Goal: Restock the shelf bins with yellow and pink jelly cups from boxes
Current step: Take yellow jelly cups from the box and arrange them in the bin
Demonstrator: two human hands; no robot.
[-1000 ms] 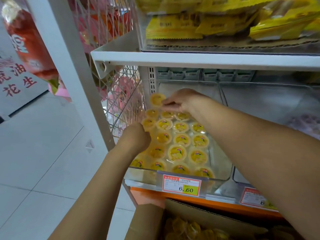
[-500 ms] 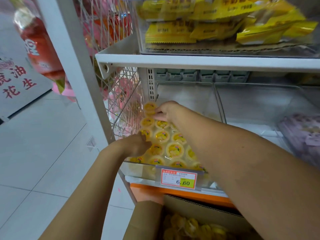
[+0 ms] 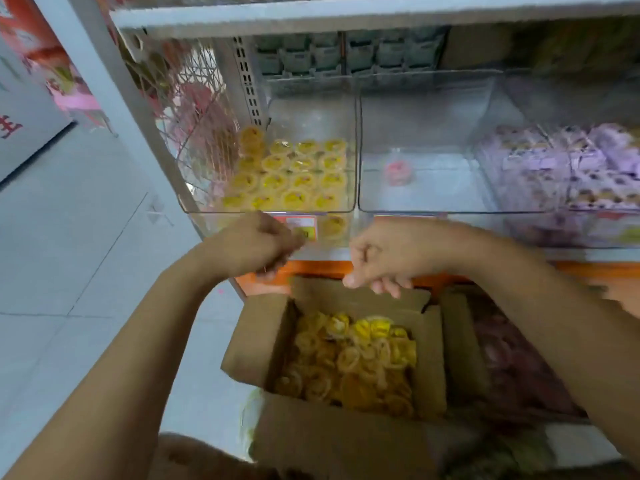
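Yellow jelly cups lie in neat rows in the clear left shelf bin. The middle clear bin holds a single pink jelly cup. Below the shelf an open cardboard box is full of loose yellow jelly cups. A second box to its right holds pink cups, blurred. My left hand and my right hand hover above the yellow box in front of the bins, fingers loosely curled, holding nothing.
A bin of purple packets stands at the right. A wire rack with pink goods hangs to the left of the shelf upright. A price tag is on the left bin's front. Tiled floor lies left.
Both hands have pulled out of the left bin and come down over the open box. The view has tilted downward, bringing the boxes into sight.
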